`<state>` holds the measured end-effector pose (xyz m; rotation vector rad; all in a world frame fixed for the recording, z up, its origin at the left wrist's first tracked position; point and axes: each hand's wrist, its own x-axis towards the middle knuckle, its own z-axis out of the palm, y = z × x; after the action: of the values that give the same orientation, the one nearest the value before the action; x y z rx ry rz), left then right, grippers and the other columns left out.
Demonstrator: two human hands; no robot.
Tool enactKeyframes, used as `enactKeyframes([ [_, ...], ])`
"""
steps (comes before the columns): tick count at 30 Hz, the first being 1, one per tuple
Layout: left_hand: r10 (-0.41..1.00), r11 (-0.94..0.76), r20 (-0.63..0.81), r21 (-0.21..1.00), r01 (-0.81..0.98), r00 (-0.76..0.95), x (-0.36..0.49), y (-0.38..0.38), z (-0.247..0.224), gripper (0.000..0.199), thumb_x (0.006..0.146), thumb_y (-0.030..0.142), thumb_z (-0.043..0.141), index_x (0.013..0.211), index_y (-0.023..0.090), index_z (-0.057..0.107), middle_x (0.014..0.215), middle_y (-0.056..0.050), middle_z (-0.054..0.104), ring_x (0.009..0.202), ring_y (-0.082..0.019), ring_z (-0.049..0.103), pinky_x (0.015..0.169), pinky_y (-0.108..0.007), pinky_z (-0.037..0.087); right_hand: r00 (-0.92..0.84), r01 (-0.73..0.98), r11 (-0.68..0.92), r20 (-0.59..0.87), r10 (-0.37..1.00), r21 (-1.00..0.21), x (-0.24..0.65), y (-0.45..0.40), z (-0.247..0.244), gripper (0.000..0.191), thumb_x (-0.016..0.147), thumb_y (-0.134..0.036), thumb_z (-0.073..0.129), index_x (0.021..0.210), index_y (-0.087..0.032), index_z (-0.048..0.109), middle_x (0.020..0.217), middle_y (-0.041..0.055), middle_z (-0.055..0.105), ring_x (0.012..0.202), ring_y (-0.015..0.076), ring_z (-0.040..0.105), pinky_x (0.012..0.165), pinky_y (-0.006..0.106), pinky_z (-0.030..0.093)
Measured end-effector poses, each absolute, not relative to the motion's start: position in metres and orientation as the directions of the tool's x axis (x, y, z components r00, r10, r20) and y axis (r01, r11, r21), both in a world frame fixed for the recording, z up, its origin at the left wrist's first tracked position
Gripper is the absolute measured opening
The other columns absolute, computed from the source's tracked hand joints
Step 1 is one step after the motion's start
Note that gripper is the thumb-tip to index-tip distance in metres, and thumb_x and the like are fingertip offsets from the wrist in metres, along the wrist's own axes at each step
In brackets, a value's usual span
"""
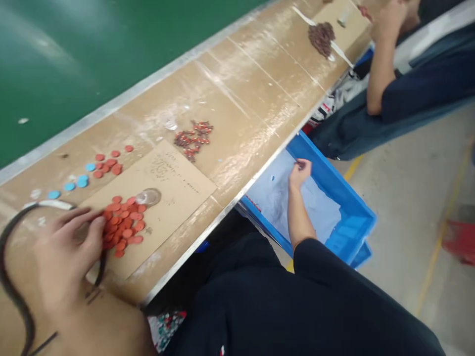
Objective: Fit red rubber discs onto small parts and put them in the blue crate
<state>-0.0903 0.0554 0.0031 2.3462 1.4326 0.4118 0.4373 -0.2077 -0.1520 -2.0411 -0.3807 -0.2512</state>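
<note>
A loose pile of red discs (124,223) lies on a cardboard sheet (178,185) on the workbench. At its left edge is my left hand (70,242), slightly blurred, with thumb and fingers stretched toward the discs and a gap between them. A clear round piece (149,197) rests beside the pile. My right hand (300,173) is over a blue bin (349,222) below the bench edge. Its fingers are closed, and a small dark piece shows at them, too small to name. Pale sheeting (319,202) lines the bin.
Several blue discs (70,186) and more red discs (110,162) lie behind the cardboard. A heap of small red-brown pieces (193,138) sits farther along. A black cable (13,291) loops at left. At upper right, a co-worker's arm (382,74) reaches over the bench near a brown heap (321,38).
</note>
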Motion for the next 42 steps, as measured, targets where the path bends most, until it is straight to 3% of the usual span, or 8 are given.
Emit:
enactKeyframes([
  [4,0.945,-0.323,0.105,0.461,0.826,0.311,-0.068,0.049,0.012,0.040,0.083,0.055,0.054,0.088,0.021,0.075,0.110,-0.015,0.077,0.115,-0.041,0.072,0.114,-0.061,0.053,0.855,0.517,-0.307,0.497,0.147,-0.799,0.427,-0.186,-0.089,0.012,0.091,-0.028,0.041,0.097,-0.027,0.052,0.098,0.0035,0.057,0.088,0.0204,0.063,0.081,0.039,0.056],
  [7,0.960,-0.278,0.104,0.484,0.830,0.261,-0.060,0.046,0.009,0.040,0.083,0.049,0.054,0.090,0.017,0.078,0.111,-0.017,0.076,0.115,-0.039,0.070,0.112,-0.058,0.053,0.608,0.742,-0.089,0.611,0.507,-0.665,0.404,-0.126,-0.050,0.011,0.095,-0.028,0.053,0.098,-0.026,0.063,0.095,0.0025,0.064,0.089,0.0189,0.065,0.080,0.036,0.056],
  [10,0.962,-0.267,0.092,0.526,0.807,0.259,-0.058,0.046,0.003,0.034,0.083,0.042,0.056,0.091,0.017,0.078,0.103,-0.016,0.073,0.111,-0.036,0.068,0.109,-0.057,0.052,0.254,0.835,0.066,0.489,0.835,-0.547,0.384,-0.051,-0.028,0.021,0.096,-0.024,0.055,0.109,-0.025,0.072,0.103,0.0047,0.070,0.085,0.0180,0.065,0.080,0.035,0.058],
  [14,0.960,-0.264,0.099,0.626,0.734,0.261,-0.062,0.049,-0.005,0.019,0.085,0.036,0.063,0.086,0.023,0.077,0.097,-0.009,0.071,0.104,-0.032,0.063,0.103,-0.053,0.051,0.102,0.859,0.074,0.311,0.945,-0.507,0.373,0.015,-0.024,0.024,0.095,-0.024,0.059,0.108,-0.025,0.079,0.104,0.0078,0.068,0.099,0.0239,0.067,0.098,0.045,0.057],
  [25,0.963,-0.259,0.152,0.745,0.614,0.221,-0.062,0.048,-0.013,0.009,0.084,0.023,0.065,0.075,0.023,0.063,0.087,-0.007,0.066,0.093,-0.028,0.060,0.098,-0.046,0.048,0.163,0.836,-0.020,0.212,0.963,-0.548,0.378,0.027,-0.039,0.004,0.084,-0.024,0.064,0.087,-0.022,0.068,0.098,0.0077,0.063,0.088,0.0251,0.066,0.097,0.051,0.056],
  [30,0.994,-0.110,0.108,0.991,0.080,0.023,-0.050,0.044,-0.004,0.008,0.087,0.020,0.074,0.085,0.021,0.066,0.083,-0.003,0.070,0.075,-0.017,0.063,0.075,-0.031,0.052,0.182,0.811,0.024,0.291,0.939,-0.584,0.379,0.023,-0.042,0.007,0.087,-0.032,0.062,0.085,-0.025,0.062,0.090,0.0045,0.064,0.077,0.0211,0.063,0.085,0.046,0.059],
  [35,0.995,0.091,-0.052,0.848,-0.522,0.089,-0.040,0.044,-0.004,0.023,0.087,0.029,0.086,0.086,0.020,0.066,0.075,0.001,0.070,0.061,-0.008,0.063,0.058,-0.019,0.052,0.266,0.733,0.116,0.440,0.858,-0.670,0.368,0.022,-0.021,0.020,0.099,-0.047,0.053,0.099,-0.027,0.056,0.097,0.0041,0.066,0.080,0.0190,0.067,0.070,0.038,0.058],
  [42,0.991,0.120,-0.132,0.743,-0.659,0.033,-0.042,0.044,-0.009,0.012,0.090,0.015,0.082,0.090,0.025,0.076,0.084,0.004,0.075,0.068,-0.004,0.068,0.065,-0.012,0.057,0.042,0.466,0.618,0.714,0.699,-0.633,0.277,0.044,0.043,0.009,0.097,-0.033,0.075,0.105,-0.033,0.076,0.102,-0.0018,0.074,0.095,0.0160,0.075,0.081,0.037,0.064],
])
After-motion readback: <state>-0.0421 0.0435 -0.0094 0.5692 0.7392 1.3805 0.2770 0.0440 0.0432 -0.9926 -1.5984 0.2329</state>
